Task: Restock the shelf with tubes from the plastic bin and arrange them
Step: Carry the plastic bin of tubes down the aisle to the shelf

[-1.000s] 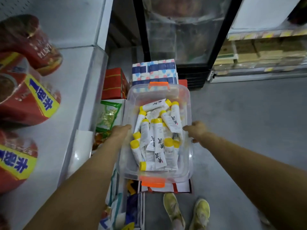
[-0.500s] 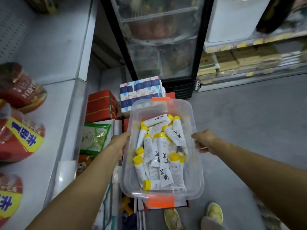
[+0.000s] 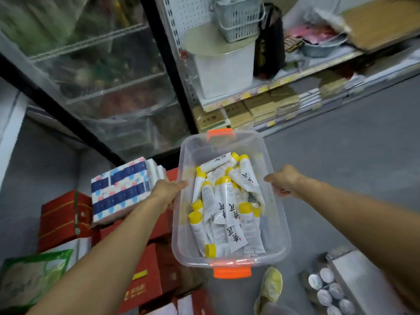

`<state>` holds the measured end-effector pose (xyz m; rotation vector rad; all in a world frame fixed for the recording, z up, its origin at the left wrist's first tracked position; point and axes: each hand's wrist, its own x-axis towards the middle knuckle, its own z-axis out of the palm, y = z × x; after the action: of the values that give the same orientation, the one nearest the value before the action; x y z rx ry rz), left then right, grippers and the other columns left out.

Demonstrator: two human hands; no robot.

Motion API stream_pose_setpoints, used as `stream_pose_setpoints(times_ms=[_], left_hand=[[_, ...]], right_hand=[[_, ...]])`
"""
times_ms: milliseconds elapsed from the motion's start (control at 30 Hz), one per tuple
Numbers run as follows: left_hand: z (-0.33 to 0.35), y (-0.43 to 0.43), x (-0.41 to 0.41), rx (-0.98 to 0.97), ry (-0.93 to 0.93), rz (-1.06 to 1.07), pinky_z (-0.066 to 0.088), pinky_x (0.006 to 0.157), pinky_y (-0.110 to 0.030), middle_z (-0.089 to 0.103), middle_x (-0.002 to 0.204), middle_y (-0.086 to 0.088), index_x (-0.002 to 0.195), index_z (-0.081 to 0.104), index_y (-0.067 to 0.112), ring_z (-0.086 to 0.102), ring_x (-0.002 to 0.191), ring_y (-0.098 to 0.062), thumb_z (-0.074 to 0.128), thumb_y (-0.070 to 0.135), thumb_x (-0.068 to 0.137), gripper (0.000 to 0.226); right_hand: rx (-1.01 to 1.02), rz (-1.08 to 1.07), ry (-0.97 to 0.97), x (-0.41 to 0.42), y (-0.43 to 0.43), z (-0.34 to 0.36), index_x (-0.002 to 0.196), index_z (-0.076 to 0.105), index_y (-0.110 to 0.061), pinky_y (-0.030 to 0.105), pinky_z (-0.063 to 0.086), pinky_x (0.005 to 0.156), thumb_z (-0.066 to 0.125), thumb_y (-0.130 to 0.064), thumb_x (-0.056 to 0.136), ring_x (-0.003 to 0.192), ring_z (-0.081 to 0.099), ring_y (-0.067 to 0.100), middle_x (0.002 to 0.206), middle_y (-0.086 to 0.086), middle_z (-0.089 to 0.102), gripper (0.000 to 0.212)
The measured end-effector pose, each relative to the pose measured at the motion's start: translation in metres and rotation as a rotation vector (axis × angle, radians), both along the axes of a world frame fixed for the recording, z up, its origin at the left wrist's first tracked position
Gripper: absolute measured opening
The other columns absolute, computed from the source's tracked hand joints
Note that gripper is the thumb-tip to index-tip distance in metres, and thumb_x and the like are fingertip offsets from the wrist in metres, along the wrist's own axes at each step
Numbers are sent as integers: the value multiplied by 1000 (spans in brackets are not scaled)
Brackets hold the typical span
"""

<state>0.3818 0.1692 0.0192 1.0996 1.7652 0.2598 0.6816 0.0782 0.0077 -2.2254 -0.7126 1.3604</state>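
Two bare hands hold a clear plastic bin (image 3: 280,226) level above a smooth grey floor (image 3: 341,155), just right of the middle of the view. The left hand (image 3: 167,189) grips the bin's rim at nine o'clock, thumb laid over the edge and fingers wrapped under the outer wall. The right hand (image 3: 284,180) grips the rim at three o'clock, fingers curled round the edge. The bin is a rounded rectangle with thin see-through walls and a bright orange latch (image 3: 232,271) at six o'clock; a second one sits at twelve o'clock. Inside lies a loose heap of soft white tubes (image 3: 225,201) with glossy yellow screw caps and black brush lettering, crossing one another at all angles. At nine o'clock from the bin, low down, sits a wrapped block printed in blue, white and pink (image 3: 122,189), resting on stacked red cardboard boxes (image 3: 63,214). At eleven o'clock stands a black-framed glass-door cooler (image 3: 102,76), blurred. At one o'clock a metal shelf (image 3: 295,75) carries a white cylindrical bucket (image 3: 225,71) and a wire basket (image 3: 238,19). At five o'clock a pale yellow shoe (image 3: 270,287) stands near round silver can tops (image 3: 327,289).
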Motion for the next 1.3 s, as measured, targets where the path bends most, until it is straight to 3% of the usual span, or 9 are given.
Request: stream_pose_setpoints(times_ms=[200,300,467,667,833,933,1000,1133,1300], left_hand=[[33,62,173,34,-28,-172,54,49,-30,62,72,-11,100,66,-4,59,59,-21,70,28,87,36],[44,97,261,52,-76,-258,57,61,-39,59,73,-13,96,63,-2,57,61,-24,68,29,88,33],[56,159,410,75,-68,-439,46,36,-23,54,65,-11,82,57,2,53,51,-22,64,29,91,29],[67,237,604,75,-102,-664,53,55,-35,55,68,-11,79,56,4,56,57,-24,64,30,90,30],[80,276,769,52,-143,-857,41,44,-25,48,63,-8,75,51,6,47,52,-21,62,30,92,31],[84,288,874,80,-160,-926,32,41,-21,40,46,-3,66,46,8,37,44,-17,62,27,92,36],[85,292,946,87,-173,-981,29,35,-16,37,36,1,64,44,9,36,35,-15,62,28,92,39],[76,298,1087,71,-200,-1061,31,33,-15,41,51,-4,67,45,9,39,30,-11,61,29,93,36],[68,299,1257,11,-161,-1175,34,38,-20,45,48,-2,67,50,10,39,33,-14,61,36,91,37]], right_hand=[[60,-117,-39,156,28,39,97,46,-2,28,36,48,71,-21,84,51,41,22,63,12,47,34],[71,-212,-62,227,38,49,99,46,1,33,34,52,75,-22,80,53,40,25,62,14,47,42],[82,-350,-85,346,55,57,95,42,-4,30,35,52,76,-21,79,50,40,22,62,12,47,41],[53,-518,-120,496,85,71,82,40,-6,27,35,51,72,-22,83,46,41,20,57,11,48,36],[60,-706,-119,618,98,78,87,46,-3,28,36,50,72,-18,82,47,40,21,58,11,46,30],[69,-820,-120,693,96,76,96,45,-3,30,36,51,73,-19,82,48,40,21,60,11,47,35],[71,-882,-125,749,93,74,92,45,-3,31,35,52,73,-18,83,48,39,22,59,12,46,33],[80,-957,-140,868,85,69,72,45,-4,32,35,52,72,-16,83,47,40,23,59,14,46,32],[71,-1021,-144,1018,73,79,90,44,-3,29,37,46,71,-19,84,45,41,21,64,12,45,32]])
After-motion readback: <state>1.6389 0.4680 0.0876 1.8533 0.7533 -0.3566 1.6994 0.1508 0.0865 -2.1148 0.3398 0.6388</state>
